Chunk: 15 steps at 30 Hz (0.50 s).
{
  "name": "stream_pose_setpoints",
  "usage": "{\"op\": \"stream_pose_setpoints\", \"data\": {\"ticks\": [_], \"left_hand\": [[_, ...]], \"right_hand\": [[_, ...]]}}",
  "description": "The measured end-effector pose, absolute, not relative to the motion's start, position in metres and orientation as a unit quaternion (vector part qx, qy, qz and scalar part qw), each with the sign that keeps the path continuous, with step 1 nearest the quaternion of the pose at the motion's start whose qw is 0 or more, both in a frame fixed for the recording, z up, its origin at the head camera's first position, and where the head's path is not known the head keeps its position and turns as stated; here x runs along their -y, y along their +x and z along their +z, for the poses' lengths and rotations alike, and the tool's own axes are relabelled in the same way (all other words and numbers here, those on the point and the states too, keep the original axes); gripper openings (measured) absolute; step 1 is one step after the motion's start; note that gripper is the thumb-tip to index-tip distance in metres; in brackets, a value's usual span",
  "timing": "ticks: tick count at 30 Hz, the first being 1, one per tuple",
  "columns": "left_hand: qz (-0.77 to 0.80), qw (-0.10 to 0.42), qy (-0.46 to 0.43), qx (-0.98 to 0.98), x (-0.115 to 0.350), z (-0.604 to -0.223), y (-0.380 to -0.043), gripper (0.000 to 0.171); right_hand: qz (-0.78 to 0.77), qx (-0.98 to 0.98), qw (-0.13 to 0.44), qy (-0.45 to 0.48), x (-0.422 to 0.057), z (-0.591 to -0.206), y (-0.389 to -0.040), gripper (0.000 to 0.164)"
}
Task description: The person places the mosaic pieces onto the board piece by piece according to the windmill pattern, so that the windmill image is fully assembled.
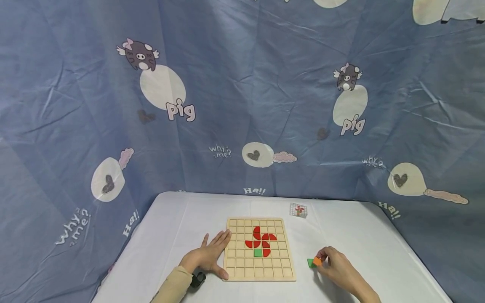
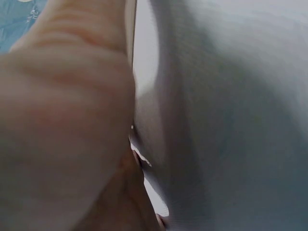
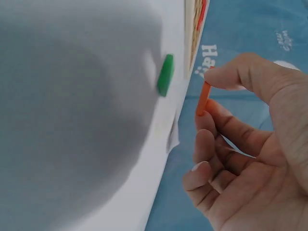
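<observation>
My right hand [image 1: 337,267] pinches an orange tile [image 1: 317,261] between thumb and fingers, held above the table. In the right wrist view the orange tile [image 3: 203,98] shows edge-on. A green tile [image 1: 310,263] lies on the table just beside it, partly covered by the orange one in the head view. My left hand [image 1: 208,254] rests with spread, straight fingers along the left edge of the wooden grid board [image 1: 242,273]. Several red curved pieces [image 1: 256,244] form a pinwheel on the board, with a green square [image 1: 258,253] below its centre.
A small pattern card [image 1: 298,210] with a pinwheel picture lies behind the board to the right. The white table [image 1: 182,219] meets a blue printed cloth [image 1: 227,105] at the back and sides. A dark band with a black device [image 1: 198,280] sits by the left wrist.
</observation>
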<state>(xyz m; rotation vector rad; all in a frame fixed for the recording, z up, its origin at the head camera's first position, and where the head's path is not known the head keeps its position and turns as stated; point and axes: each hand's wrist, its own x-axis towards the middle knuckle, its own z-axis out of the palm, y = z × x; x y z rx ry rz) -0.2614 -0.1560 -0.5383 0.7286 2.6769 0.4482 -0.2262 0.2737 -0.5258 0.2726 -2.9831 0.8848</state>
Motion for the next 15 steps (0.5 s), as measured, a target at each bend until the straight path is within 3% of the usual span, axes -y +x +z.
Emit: {"op": "stream_pose_setpoints", "data": {"ticks": [15], "left_hand": [[0.156, 0.167, 0.253, -0.94, 0.156, -0.541, -0.263, 0.136]], "right_hand": [[0.287, 0.937, 0.009, 0.198, -0.208, -0.509, -0.243, 0.021]]}}
